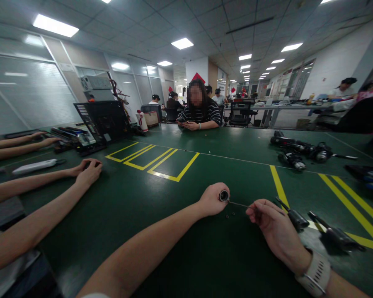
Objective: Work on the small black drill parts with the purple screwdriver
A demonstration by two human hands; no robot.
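My left hand [214,200] is closed round a dark cylindrical part [224,195], whose round hollow end faces the camera. A thin metal rod [240,204] runs from beside that part to my right hand [269,221], which pinches its other end. Whether the rod's tip touches the part is too small to tell. Two tiny dark pieces [230,215] lie on the green table [174,256] just below the cylinder. To the right of my right hand lie two black tool-like parts, one nearer [296,217] and one farther right [338,236].
Several black tools [298,150] lie at the back right. Yellow tape [188,167] marks the table. A co-worker's hands [90,170] are at the left, near a white power strip [35,166] and a black computer case [107,120]. Across the table a person [205,111] holds a phone.
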